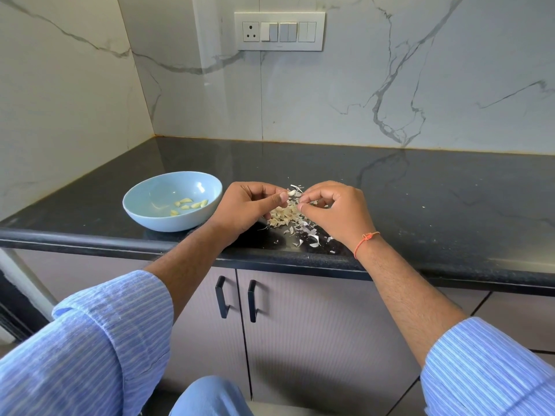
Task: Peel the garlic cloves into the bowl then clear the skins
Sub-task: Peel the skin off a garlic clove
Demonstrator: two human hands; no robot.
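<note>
My left hand pinches a small garlic clove between thumb and fingers, just above the counter. My right hand is close beside it, fingertips curled and pinching at the clove's skin. Under and between both hands lies a pile of pale garlic skins, with white flakes scattered toward the counter's front edge. A light blue bowl stands to the left of my left hand and holds several peeled cloves.
The black stone counter runs right and back to marble walls. A switch panel is on the back wall. Below the counter's front edge are cabinet doors with two black handles.
</note>
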